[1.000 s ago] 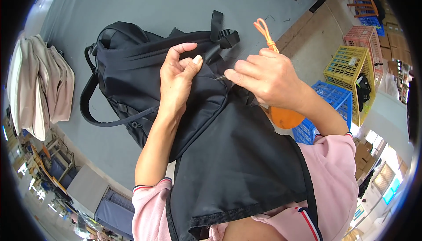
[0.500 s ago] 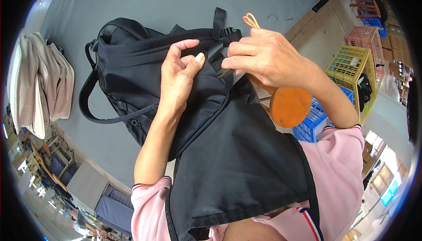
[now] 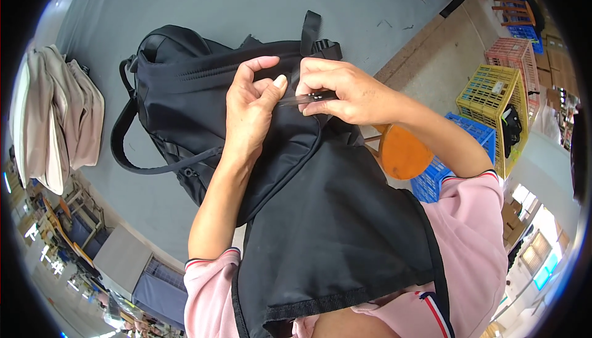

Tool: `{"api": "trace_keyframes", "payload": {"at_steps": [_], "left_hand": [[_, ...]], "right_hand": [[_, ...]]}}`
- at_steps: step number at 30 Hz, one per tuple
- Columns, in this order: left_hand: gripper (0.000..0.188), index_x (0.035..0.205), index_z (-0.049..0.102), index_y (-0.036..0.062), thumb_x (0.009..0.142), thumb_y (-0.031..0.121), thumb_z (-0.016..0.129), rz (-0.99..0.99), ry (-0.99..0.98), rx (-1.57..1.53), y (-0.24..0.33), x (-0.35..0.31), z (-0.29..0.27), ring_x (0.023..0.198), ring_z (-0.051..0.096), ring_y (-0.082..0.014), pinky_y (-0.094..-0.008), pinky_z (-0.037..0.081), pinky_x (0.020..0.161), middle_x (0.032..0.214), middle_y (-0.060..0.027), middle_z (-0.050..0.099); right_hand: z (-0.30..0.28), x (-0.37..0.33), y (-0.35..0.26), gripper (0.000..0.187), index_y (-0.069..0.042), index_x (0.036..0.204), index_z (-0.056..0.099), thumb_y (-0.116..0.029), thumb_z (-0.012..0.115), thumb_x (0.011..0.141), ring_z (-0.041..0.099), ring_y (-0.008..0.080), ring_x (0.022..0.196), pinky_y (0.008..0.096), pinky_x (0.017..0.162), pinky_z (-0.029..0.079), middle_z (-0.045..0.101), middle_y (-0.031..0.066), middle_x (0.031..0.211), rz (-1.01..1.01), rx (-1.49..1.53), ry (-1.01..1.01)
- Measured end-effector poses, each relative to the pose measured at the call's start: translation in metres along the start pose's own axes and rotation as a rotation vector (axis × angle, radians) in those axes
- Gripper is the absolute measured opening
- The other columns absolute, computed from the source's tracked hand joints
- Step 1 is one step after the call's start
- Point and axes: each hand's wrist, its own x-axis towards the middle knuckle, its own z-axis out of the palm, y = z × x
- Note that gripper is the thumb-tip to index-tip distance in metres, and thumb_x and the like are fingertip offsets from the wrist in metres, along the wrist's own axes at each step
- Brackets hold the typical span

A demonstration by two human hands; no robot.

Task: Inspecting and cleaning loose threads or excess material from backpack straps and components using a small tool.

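Note:
A black backpack [image 3: 185,97] lies on a grey table [image 3: 203,5], its lower part hanging over my black apron. My left hand [image 3: 250,113] pinches the backpack's fabric near the top edge, thumb and fingers closed on it. My right hand [image 3: 339,91] is just to the right, almost touching the left, and grips a small dark metal tool [image 3: 306,98] whose tip points at the fabric between my left fingers. What kind of tool it is stays unclear. A black strap with a buckle [image 3: 311,32] sticks up behind both hands.
Beige bags [image 3: 58,116] are stacked at the table's left end. A round orange stool [image 3: 404,153] stands on the right by a blue crate [image 3: 456,147], a yellow crate [image 3: 490,97] and a pink crate [image 3: 515,57]. Shelving shows at lower left.
My right hand came down and left from beside the bag to meet my left hand. The orange loop seen above it before is out of sight; the dark tool now shows.

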Motion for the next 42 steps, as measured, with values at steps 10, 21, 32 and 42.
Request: {"api": "trace_keyframes", "payload": {"at_steps": [10,21,32,42], "left_hand": [[0.027,0.114,0.052,0.0022,0.088,0.004,0.061,0.000,0.091,-0.010,-0.001,0.002,-0.001,0.067,0.049,-0.0024,-0.0175,0.038,0.064,0.073,0.0010,0.059],[0.025,0.112,0.053,0.0029,0.088,0.003,0.061,0.029,0.185,-0.063,-0.006,-0.001,0.001,0.067,0.047,-0.0020,-0.0171,0.037,0.066,0.072,0.0026,0.057],[0.025,0.111,0.052,0.0027,0.088,0.003,0.061,0.026,0.171,-0.078,-0.005,-0.003,0.000,0.065,0.046,-0.0017,-0.0169,0.036,0.062,0.071,0.0021,0.058],[0.024,0.112,0.052,0.0020,0.088,0.003,0.060,0.027,0.142,-0.087,-0.006,0.001,-0.002,0.064,0.045,-0.0016,-0.0171,0.035,0.061,0.069,0.0020,0.057]], "right_hand": [[0.031,-0.029,-0.005,0.009,-0.002,0.082,0.050,-0.004,0.058,0.085,0.041,0.0110,0.072,0.0268,0.064,0.036,0.039,0.0029,0.080,0.116,0.124,0.343],[0.033,-0.046,-0.012,0.021,-0.002,0.097,0.062,-0.003,0.066,0.076,0.052,0.0166,0.066,0.0265,0.061,0.043,0.054,0.0064,0.085,0.090,-0.442,0.503],[0.025,-0.035,-0.024,0.025,-0.007,0.093,0.066,-0.005,0.071,0.069,0.055,0.0210,0.059,0.0312,0.054,0.044,0.057,0.0042,0.076,-0.016,-0.707,0.446],[0.020,-0.035,-0.020,0.028,-0.008,0.093,0.066,-0.004,0.071,0.066,0.054,0.0205,0.058,0.0296,0.054,0.044,0.057,0.0021,0.074,-0.127,-0.842,0.407]]}}
